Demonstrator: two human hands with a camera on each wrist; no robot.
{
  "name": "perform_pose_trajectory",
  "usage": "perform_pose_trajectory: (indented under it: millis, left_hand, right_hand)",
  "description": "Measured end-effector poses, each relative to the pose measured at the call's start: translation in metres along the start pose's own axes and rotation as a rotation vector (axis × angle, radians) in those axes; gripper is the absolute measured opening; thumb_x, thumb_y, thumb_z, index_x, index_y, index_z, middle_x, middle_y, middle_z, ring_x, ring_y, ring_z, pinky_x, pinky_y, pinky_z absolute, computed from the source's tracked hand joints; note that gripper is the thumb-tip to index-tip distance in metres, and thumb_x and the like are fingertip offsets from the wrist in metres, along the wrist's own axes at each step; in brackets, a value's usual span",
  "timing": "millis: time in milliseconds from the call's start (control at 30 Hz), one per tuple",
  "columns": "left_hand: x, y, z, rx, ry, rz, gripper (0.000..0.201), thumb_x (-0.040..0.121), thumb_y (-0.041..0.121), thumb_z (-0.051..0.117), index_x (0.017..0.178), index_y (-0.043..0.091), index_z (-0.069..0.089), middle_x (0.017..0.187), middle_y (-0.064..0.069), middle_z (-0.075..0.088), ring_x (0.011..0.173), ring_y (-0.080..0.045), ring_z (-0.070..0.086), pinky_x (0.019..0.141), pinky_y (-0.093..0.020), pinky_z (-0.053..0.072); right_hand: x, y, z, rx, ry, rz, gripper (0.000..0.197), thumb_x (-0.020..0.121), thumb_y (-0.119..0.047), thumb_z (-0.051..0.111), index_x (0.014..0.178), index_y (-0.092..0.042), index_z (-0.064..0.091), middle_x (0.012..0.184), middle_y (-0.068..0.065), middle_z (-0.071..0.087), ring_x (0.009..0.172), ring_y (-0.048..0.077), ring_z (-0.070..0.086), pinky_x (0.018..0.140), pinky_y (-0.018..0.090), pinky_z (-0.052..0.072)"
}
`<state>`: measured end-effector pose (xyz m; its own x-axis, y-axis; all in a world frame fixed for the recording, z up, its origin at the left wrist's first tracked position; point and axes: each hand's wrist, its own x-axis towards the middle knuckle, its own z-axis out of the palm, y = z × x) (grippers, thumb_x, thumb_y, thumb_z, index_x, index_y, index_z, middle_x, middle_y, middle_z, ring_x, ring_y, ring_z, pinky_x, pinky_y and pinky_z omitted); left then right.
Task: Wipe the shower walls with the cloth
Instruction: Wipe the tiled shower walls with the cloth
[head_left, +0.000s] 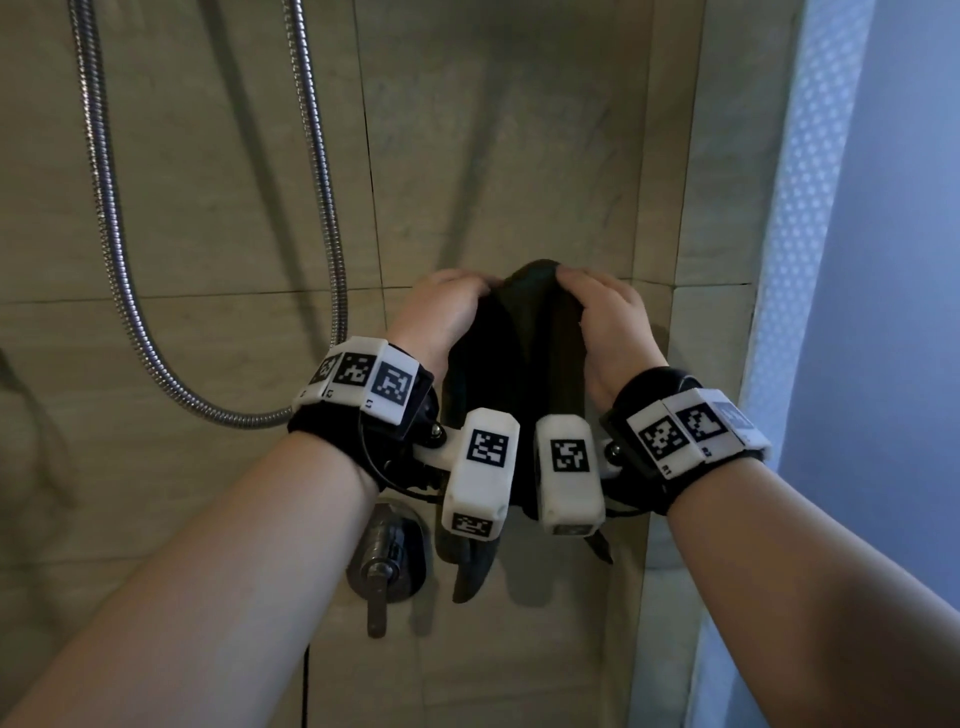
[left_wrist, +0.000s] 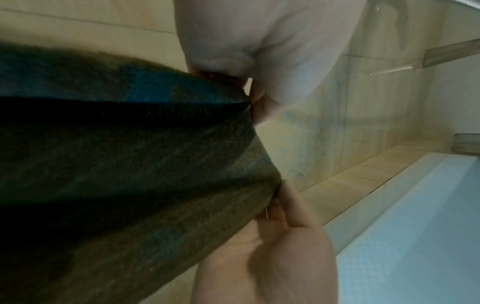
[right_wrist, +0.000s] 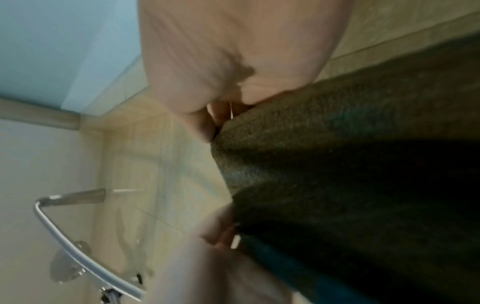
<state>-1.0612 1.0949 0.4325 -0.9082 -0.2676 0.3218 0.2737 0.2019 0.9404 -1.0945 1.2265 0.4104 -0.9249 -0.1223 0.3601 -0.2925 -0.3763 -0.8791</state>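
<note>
Beige stone-look tiles with thin dark grout lines form the shower wall (head_left: 519, 156). Both hands hold a dark cloth (head_left: 519, 353) up in front of this wall; whether it touches the tiles cannot be told. The left hand (head_left: 441, 312) and right hand (head_left: 608, 317) each grip a side of the cloth's upper edge, fingers curled into the fabric. The cloth is coarse-napped, olive-dark with a blue patch, and hangs in soft vertical folds. A ribbed metal shower hose (head_left: 109, 218) loops at left. A chrome mixer valve (head_left: 387, 564) with a lever handle sits below the wrists. A translucent dotted curtain (head_left: 810, 208) hangs at right.
</note>
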Motion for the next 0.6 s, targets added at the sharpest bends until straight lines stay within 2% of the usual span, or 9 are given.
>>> perform_pose_trajectory:
  millis: [67, 133, 233, 333, 400, 467, 533, 600]
  left_hand:
    - [0.0008, -0.0014, 0.0045, 0.074, -0.063, -0.028, 0.021, 0.098, 0.016, 0.048, 0.101, 0.02, 0.068, 0.106, -0.004, 0.068, 0.103, -0.02, 0.063, 0.089, -0.031, 0.05]
    - [-0.0002, -0.003, 0.0063, 0.081, -0.067, -0.031, 0.017, 0.096, 0.019, 0.052, 0.099, 0.024, 0.068, 0.105, -0.002, 0.07, 0.103, -0.018, 0.064, 0.093, -0.034, 0.05]
    - [-0.0001, -0.0051, 0.0046, 0.094, -0.076, 0.016, 0.016, 0.093, 0.019, 0.057, 0.098, 0.026, 0.071, 0.103, 0.001, 0.071, 0.099, -0.015, 0.065, 0.086, -0.028, 0.051]
    - [0.0012, -0.0046, 0.0035, 0.139, -0.127, 0.049, 0.017, 0.094, 0.016, 0.057, 0.093, 0.027, 0.069, 0.102, 0.003, 0.07, 0.094, -0.012, 0.063, 0.075, -0.023, 0.048]
    - [0.0042, -0.0049, 0.0033, 0.125, -0.14, 0.035, 0.018, 0.094, 0.013, 0.055, 0.09, 0.025, 0.068, 0.096, 0.002, 0.069, 0.09, -0.013, 0.063, 0.074, -0.024, 0.048]
    - [0.0053, -0.0049, 0.0032, 0.076, -0.144, 0.008, 0.019, 0.095, 0.011, 0.052, 0.09, 0.021, 0.067, 0.091, 0.001, 0.069, 0.09, -0.016, 0.063, 0.078, -0.027, 0.049]
    - [0.0067, -0.005, 0.0029, 0.004, -0.17, -0.013, 0.02, 0.097, 0.012, 0.049, 0.091, 0.019, 0.067, 0.091, -0.001, 0.07, 0.095, -0.019, 0.065, 0.085, -0.032, 0.051]
    - [0.0079, -0.0032, 0.0018, -0.082, -0.179, -0.015, 0.023, 0.097, 0.013, 0.047, 0.09, 0.019, 0.068, 0.089, -0.002, 0.071, 0.095, -0.019, 0.065, 0.083, -0.033, 0.052]
  right_hand:
    - [0.0003, -0.0038, 0.0014, 0.084, -0.012, 0.053, 0.019, 0.091, -0.024, 0.062, 0.107, -0.014, 0.066, 0.104, 0.011, 0.069, 0.099, 0.028, 0.066, 0.091, 0.045, 0.053]
    - [0.0019, -0.0053, 0.0013, 0.157, -0.002, 0.087, 0.03, 0.089, -0.028, 0.063, 0.116, -0.014, 0.063, 0.11, 0.014, 0.068, 0.102, 0.032, 0.065, 0.09, 0.049, 0.052]
    - [0.0062, -0.0039, -0.0019, 0.283, -0.018, 0.12, 0.027, 0.091, -0.031, 0.061, 0.111, -0.013, 0.065, 0.111, 0.018, 0.067, 0.102, 0.035, 0.066, 0.09, 0.053, 0.052]
    - [0.006, 0.0012, -0.0033, 0.418, -0.067, 0.198, 0.046, 0.086, -0.038, 0.065, 0.125, -0.015, 0.06, 0.122, 0.021, 0.062, 0.106, 0.04, 0.064, 0.089, 0.056, 0.051]
    - [0.0065, 0.0033, -0.0036, 0.469, -0.099, 0.205, 0.053, 0.083, -0.038, 0.069, 0.129, -0.014, 0.058, 0.126, 0.02, 0.06, 0.11, 0.039, 0.062, 0.09, 0.055, 0.05]
    - [0.0056, 0.0029, -0.0026, 0.47, -0.154, 0.16, 0.054, 0.082, -0.03, 0.071, 0.13, -0.01, 0.057, 0.114, 0.016, 0.063, 0.102, 0.032, 0.064, 0.086, 0.049, 0.053]
    - [0.0053, 0.0022, -0.0014, 0.421, -0.224, 0.086, 0.037, 0.09, -0.016, 0.064, 0.125, -0.007, 0.058, 0.093, 0.012, 0.065, 0.086, 0.027, 0.066, 0.075, 0.043, 0.056]
    - [0.0025, 0.0022, 0.0014, 0.338, -0.252, 0.022, 0.03, 0.09, -0.002, 0.057, 0.12, -0.009, 0.059, 0.089, 0.013, 0.067, 0.082, 0.028, 0.068, 0.075, 0.043, 0.057]
